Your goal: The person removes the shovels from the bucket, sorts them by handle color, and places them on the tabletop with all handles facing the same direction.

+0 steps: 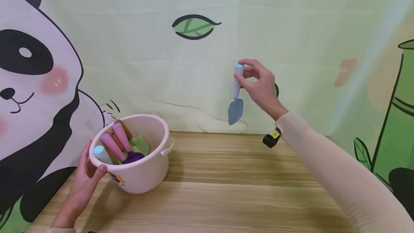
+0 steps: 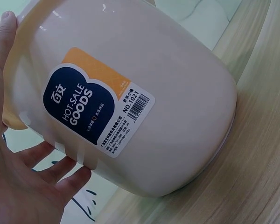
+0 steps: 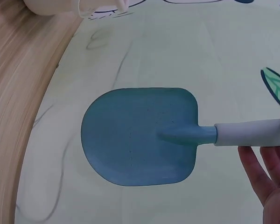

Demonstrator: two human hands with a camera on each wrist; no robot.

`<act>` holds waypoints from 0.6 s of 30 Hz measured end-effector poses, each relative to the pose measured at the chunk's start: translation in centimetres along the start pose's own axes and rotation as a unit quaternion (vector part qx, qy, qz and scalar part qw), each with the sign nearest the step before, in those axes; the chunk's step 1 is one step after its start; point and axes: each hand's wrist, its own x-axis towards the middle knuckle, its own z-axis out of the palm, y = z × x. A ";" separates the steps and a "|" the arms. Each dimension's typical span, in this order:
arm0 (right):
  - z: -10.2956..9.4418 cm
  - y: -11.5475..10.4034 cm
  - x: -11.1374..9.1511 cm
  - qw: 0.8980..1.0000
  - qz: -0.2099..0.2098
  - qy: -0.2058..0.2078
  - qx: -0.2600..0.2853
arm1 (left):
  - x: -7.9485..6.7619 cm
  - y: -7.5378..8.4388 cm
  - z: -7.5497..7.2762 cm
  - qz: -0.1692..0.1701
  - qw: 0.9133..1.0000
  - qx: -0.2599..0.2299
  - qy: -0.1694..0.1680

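Note:
Above the table my right hand (image 1: 260, 82) pinches the handle of a small blue shovel (image 1: 235, 112), whose blade points down. The right wrist view shows the flat, rounded shovel blade (image 3: 140, 136) and its pale lilac handle. My left hand (image 1: 85, 179) holds the rim of a pale pink bucket (image 1: 142, 179), thumb on the near side. Inside the bucket stand tools with pink handles (image 1: 111, 143), a light blue-tipped handle (image 1: 102, 154), purple parts (image 1: 133, 157) and a green piece (image 1: 141, 145). In the left wrist view, fingers lie along the bucket's side by a printed label (image 2: 98, 102).
The wooden table (image 1: 233, 197) runs up to a pale green printed cloth (image 1: 307, 53) behind it. A panda figure is printed on the left and a bamboo stalk on the right. A white bucket handle (image 1: 167, 149) hangs at the bucket's right side.

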 end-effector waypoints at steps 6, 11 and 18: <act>-2.1 1.7 -0.8 0.999 0.023 0.001 -0.037 | -0.1 0.1 0.1 -0.008 1.000 0.007 0.000; -4.3 5.0 -1.3 0.998 0.036 -0.003 -0.057 | -0.2 0.1 0.3 -0.005 1.000 -0.003 0.000; -7.3 7.1 -2.8 0.995 0.059 -0.006 -0.075 | -0.2 0.3 0.3 0.002 1.000 0.001 0.001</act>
